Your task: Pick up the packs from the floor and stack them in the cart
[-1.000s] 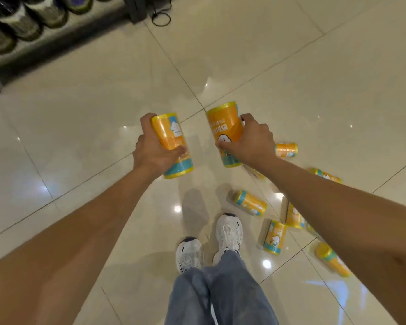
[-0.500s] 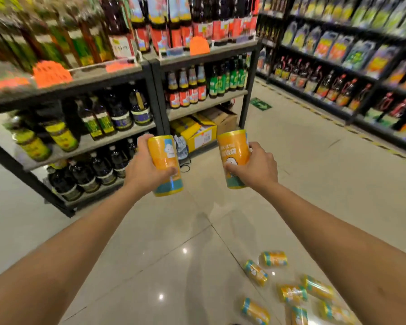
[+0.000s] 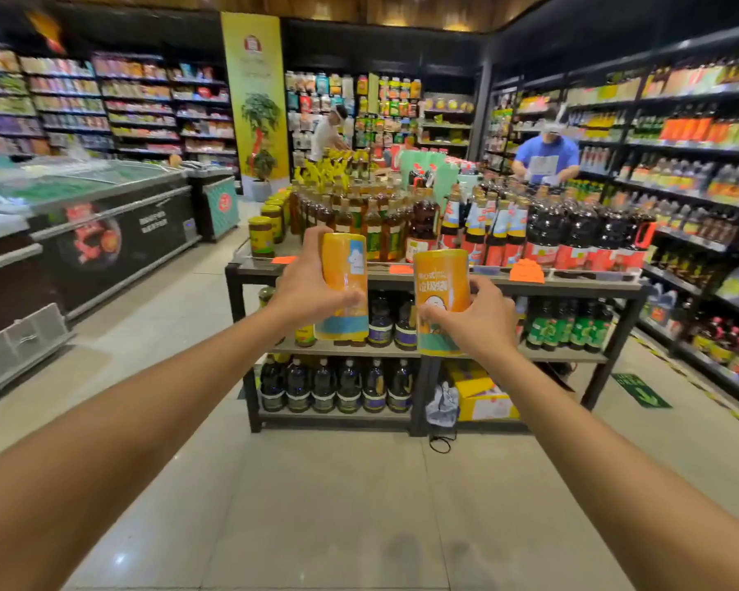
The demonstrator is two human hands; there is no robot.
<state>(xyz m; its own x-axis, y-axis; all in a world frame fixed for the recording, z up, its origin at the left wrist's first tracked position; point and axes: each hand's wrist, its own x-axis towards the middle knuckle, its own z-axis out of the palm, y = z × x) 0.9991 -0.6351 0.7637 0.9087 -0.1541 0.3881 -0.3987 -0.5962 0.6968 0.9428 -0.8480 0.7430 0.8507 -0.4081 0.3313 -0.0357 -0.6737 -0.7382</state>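
Note:
My left hand (image 3: 306, 287) grips an upright orange cylindrical pack with a teal band at its base (image 3: 345, 266). My right hand (image 3: 476, 319) grips a second orange pack of the same kind (image 3: 441, 277), also upright, a little lower and to the right. Both arms are stretched forward at chest height, the two packs side by side and apart. No cart shows in the view, and the packs lying on the floor are out of frame.
A low dark shelf unit (image 3: 542, 287) full of bottles stands straight ahead. A chest freezer (image 3: 116, 215) runs along the left, tall shelves (image 3: 700, 185) along the right. Two people stand behind the display. Open tiled floor (image 3: 338, 505) lies between me and the shelf.
My view has swung up from the floor to the shop aisle. The packs on the floor and my feet have left the frame. Both hands keep holding their packs.

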